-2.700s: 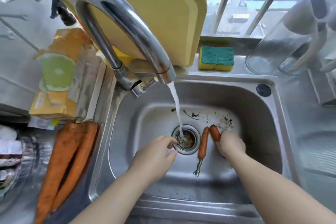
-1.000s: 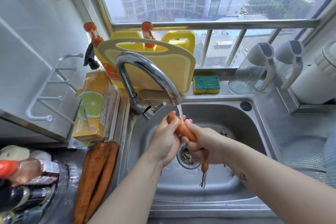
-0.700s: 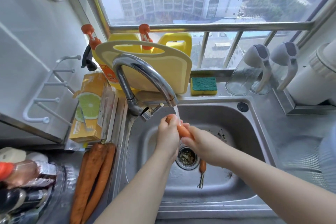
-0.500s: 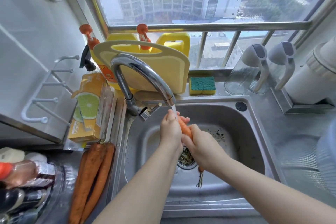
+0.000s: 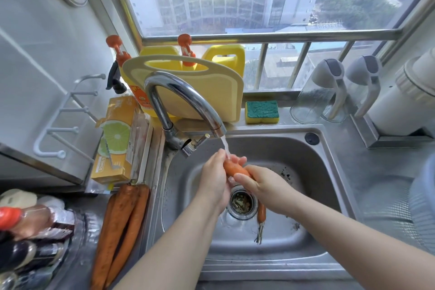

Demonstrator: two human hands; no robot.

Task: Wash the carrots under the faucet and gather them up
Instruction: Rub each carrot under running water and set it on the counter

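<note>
Water runs from the chrome faucet [image 5: 186, 99] onto a short orange carrot [image 5: 234, 168] held above the steel sink [image 5: 329, 172]. My left hand [image 5: 215, 178] wraps the carrot's upper end from the left. My right hand [image 5: 263, 187] grips its lower part from the right. A second small carrot [image 5: 261, 213] lies on the sink floor beside the drain [image 5: 242, 202], its root tip pointing toward me. Long carrots [image 5: 122, 226] lie together on the counter left of the sink.
A yellow cutting board [image 5: 211, 92] leans behind the faucet, with yellow bottles behind it. A green and yellow sponge [image 5: 262, 112] sits on the back ledge. Glass jugs [image 5: 315, 99] stand at the right. A yellow box [image 5: 116, 141] and bottles [image 5: 26, 226] crowd the left counter.
Both hands lifted one carrot from the sink floor up into the water stream. Over the last second they have kept rubbing it there, shifting slightly along it.
</note>
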